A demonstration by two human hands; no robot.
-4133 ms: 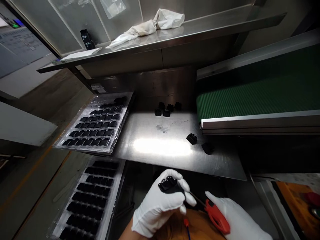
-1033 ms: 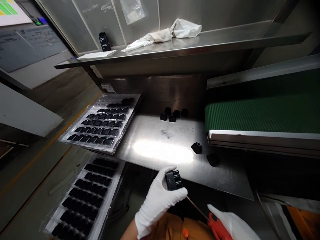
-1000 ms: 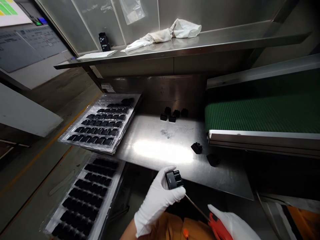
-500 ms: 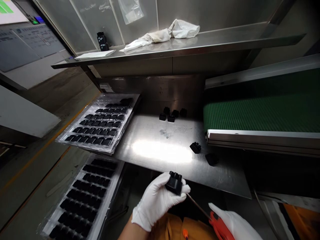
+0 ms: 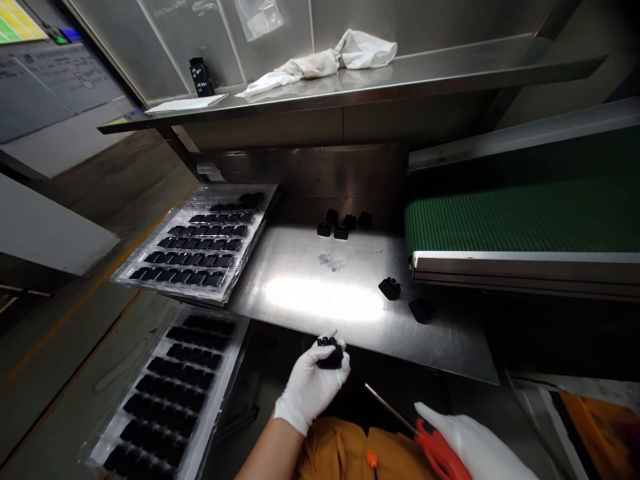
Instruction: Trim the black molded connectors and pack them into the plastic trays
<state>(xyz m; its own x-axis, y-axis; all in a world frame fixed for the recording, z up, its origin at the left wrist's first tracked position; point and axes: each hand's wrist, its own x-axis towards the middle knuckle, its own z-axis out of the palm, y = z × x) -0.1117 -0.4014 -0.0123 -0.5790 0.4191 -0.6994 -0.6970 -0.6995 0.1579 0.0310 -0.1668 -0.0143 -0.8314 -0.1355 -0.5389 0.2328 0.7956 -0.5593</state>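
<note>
My left hand (image 5: 313, 383), in a white glove, grips a black moulded part (image 5: 330, 353) with several rounded bumps along its top. It is held just past the near edge of the steel table. At the lower right my right hand (image 5: 467, 433), also gloved in white, is wrapped round a red-handled tool (image 5: 437, 450) with a long thin metal shaft. The shaft's tip points up and left, apart from the black part. Two similar pieces, a ridged black part (image 5: 389, 288) and a darker black part (image 5: 421, 311), lie on the table's right side.
Several black parts (image 5: 341, 231) stand farther back on the steel table (image 5: 300, 257). To the left are a filled upper tray (image 5: 120, 275) and a filled lower tray (image 5: 196, 443). A green conveyor belt (image 5: 525, 213) is at right. White cloths (image 5: 367, 52) lie on the shelf.
My left hand has moved left and slightly up with the black part, turning it. The tool's shaft, earlier close by the left fingers, is now apart from them.
</note>
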